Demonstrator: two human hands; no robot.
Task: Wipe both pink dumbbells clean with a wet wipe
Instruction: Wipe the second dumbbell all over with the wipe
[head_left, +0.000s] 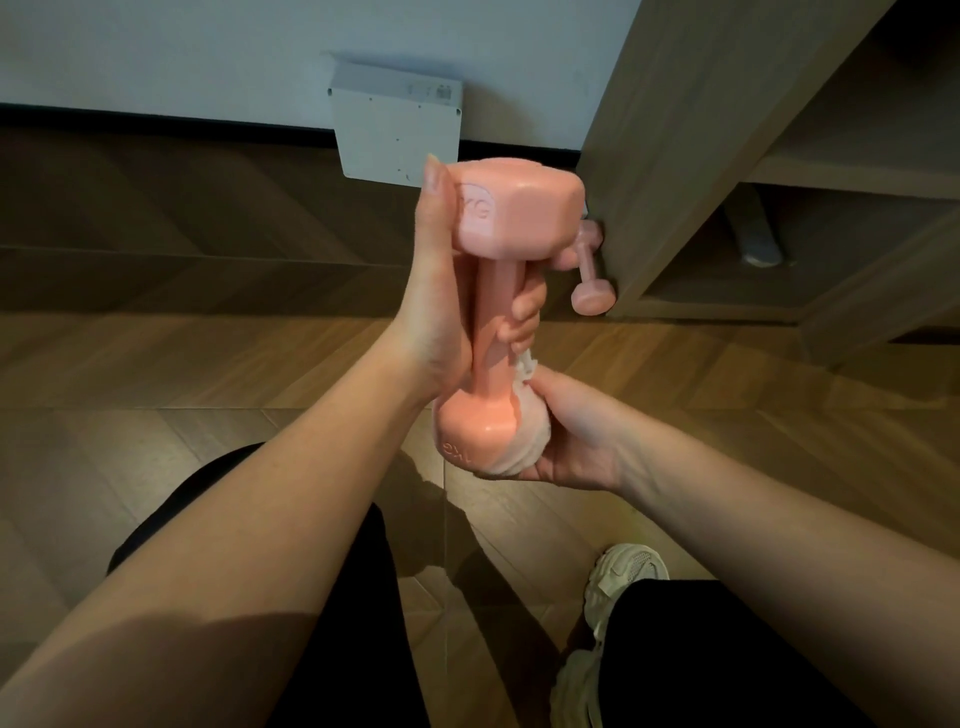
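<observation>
Left hand (441, 312) is wrapped round the handle of the dumbbell (485, 332), held upright in mid-air, thumb lying up the top head. It's marked 1KG, so pretty light, but it's hard and smooth and probably slick once damp, so I'd say the handle's the place to grab. The soft wet wipe (519, 441) is pressed to the bottom head, cupped in the curled right hand (566, 431). The second dumbbell (589, 270) lies on the floor against the shelf unit (675, 156).

A room in a home is suggested. A herringbone wooden floor (182, 364) is laid throughout and is met on the far side by a white wall (156, 47) with a dark skirting board (156, 117). A white box (395, 124) is seen low against that wall. An open wooden shelf unit (691, 130) is placed at the right, with a pink dumbbell (592, 270) lying on the floor against it.
</observation>
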